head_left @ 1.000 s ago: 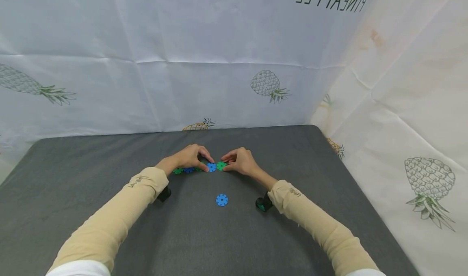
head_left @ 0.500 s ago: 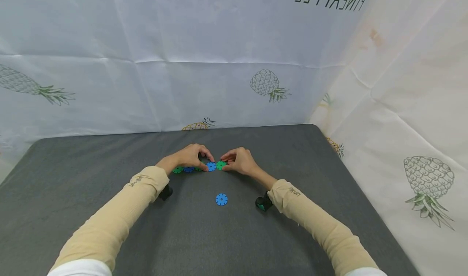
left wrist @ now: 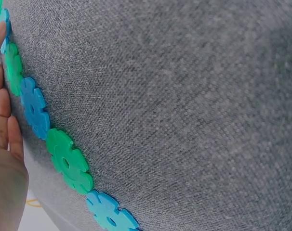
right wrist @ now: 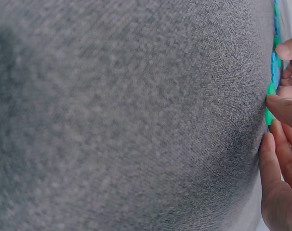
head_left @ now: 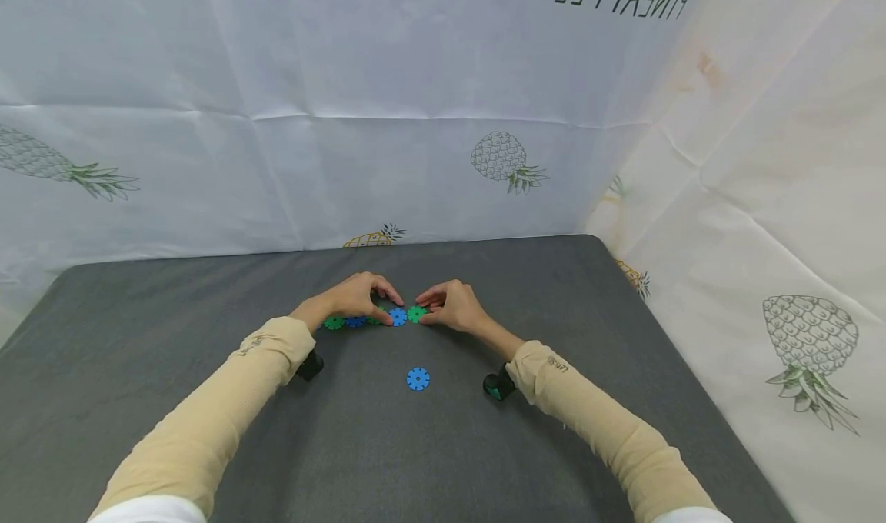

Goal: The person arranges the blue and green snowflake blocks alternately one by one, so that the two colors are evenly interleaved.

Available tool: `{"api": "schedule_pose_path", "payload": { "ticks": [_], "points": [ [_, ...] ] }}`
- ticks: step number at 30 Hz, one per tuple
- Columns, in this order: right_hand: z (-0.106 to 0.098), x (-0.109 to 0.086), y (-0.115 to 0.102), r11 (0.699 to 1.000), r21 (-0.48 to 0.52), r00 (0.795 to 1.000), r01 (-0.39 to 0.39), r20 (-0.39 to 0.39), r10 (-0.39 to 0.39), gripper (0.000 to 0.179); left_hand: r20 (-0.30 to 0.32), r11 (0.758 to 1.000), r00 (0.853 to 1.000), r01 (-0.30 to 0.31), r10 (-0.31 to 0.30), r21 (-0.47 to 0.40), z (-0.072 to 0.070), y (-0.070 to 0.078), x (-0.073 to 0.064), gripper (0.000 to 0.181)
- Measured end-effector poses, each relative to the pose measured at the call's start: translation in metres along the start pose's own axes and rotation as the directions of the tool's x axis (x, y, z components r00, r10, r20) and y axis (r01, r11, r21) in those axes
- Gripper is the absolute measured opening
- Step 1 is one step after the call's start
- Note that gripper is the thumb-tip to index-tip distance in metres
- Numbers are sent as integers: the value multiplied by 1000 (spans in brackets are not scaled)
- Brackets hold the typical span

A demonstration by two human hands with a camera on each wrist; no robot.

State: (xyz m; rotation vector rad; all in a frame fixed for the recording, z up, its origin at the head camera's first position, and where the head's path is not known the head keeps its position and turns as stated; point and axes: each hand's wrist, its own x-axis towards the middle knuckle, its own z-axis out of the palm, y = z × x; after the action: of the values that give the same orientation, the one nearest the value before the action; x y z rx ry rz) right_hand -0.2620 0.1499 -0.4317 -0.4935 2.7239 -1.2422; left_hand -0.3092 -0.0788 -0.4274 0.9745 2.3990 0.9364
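Note:
Notched plastic discs, green and blue by turns, form a row on the dark grey table. My left hand [head_left: 354,295] pinches a blue disc [head_left: 398,318] between thumb and fingers. Its neighbour at the row's right end, a green disc [head_left: 417,314], is pinched by my right hand [head_left: 457,306]. Further discs, among them a green disc [left wrist: 70,163] and a blue disc [left wrist: 35,109], follow edge to edge in the left wrist view. In the right wrist view, the right thumb and fingers lie against the green end disc [right wrist: 270,115]. How deep the notches interlock cannot be seen.
A single blue disc [head_left: 418,379] lies flat on the table [head_left: 388,446], nearer my body than the row. Behind the table hangs a pale cloth [head_left: 388,169] printed with pineapples, and another stretch of cloth [head_left: 734,292] borders the right side.

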Motion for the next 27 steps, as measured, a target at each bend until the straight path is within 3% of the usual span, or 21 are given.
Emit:
{"api": "schedule_pose_path", "payload": {
  "ticks": [17, 22, 27],
  "points": [
    [-11, -11, 3, 999, 37, 999, 33, 19, -34, 30, -51, 998, 997, -54, 53, -32, 4, -1, 4, 28],
    [-15, -26, 6, 987, 158, 999, 23, 18, -26, 33, -57, 998, 997, -59, 58, -15, 5, 0, 6, 29],
    [-14, -48, 8, 940, 340, 998, -28, 58, 9, 36, -50, 996, 995, -90, 90, 1, 5, 1, 7, 30]
  ]
}}
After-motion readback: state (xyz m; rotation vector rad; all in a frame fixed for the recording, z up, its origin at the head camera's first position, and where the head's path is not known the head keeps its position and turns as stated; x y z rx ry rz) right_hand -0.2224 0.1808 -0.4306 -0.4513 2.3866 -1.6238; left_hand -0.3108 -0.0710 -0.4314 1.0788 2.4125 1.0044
